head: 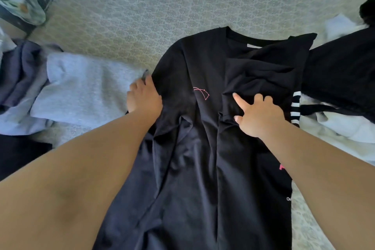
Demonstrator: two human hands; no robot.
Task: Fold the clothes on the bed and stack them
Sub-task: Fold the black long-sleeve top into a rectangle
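Soft, even daylight fills the scene, with no hard glare. The pale patterned bedspread (125, 18) reads clearly, while the black T-shirt (188, 148) swallows detail; its folds show only as faint sheen. The right hand (257, 115) is brighter than the left hand (143, 97), so light possibly comes from the right. The left hand's fingers look slightly smeared by motion. Wide-angle distortion stretches both forearms toward the lower corners, and the top edge bends and softens.
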